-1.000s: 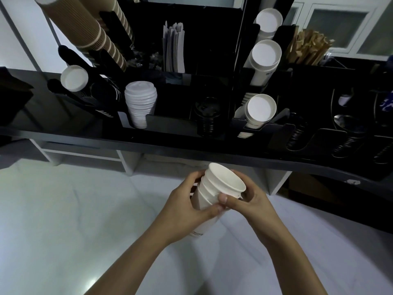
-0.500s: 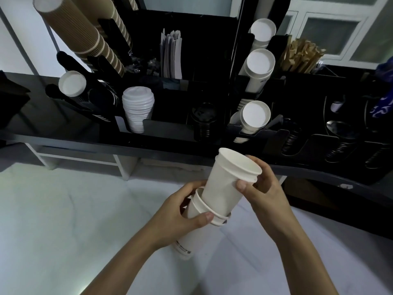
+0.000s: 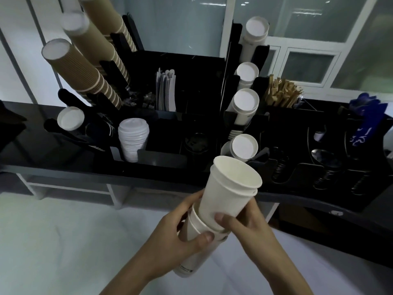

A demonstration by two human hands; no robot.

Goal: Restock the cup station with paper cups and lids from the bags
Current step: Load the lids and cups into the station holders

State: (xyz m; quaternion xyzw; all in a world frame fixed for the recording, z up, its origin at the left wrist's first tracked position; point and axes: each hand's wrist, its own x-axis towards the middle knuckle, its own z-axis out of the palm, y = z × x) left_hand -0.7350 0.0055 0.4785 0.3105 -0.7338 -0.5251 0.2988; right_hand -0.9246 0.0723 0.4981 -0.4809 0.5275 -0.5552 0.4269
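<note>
Head view: the left hand (image 3: 180, 237) grips the lower part of a white cup stack (image 3: 197, 241), fingers curled round its far side and the thumb pressed across the front just below a rim. The right hand (image 3: 244, 226) holds the upper cups (image 3: 228, 192), thumb on the near wall and fingers wrapped behind; these cups sit partly drawn out of the lower stack, mouth tilted up and to the right. The stack is held in the air in front of the desk (image 3: 32, 150), low in the middle of the picture, above a pale floor (image 3: 63, 241).

On the black desk stands the cup station (image 3: 161, 160). At its left, long sleeves of brown ribbed cups (image 3: 85, 71) slant up and left, with a small white cup (image 3: 70, 121) lying on its side below them. A pile of white lids (image 3: 133, 139) sits in a front compartment; to its right is a darker compartment with black lids (image 3: 196, 143), hard to make out. Flat paper sleeves (image 3: 165, 90) stand upright behind. Right of centre, four rows of white cups (image 3: 244, 105) lie bottoms toward the camera, the lowest just behind the held stack. Brown stirrers (image 3: 282, 92) stand beside them. Farther right are slots with dark coiled items, too dim to tell, and a blue object (image 3: 365, 116) at the edge.
</note>
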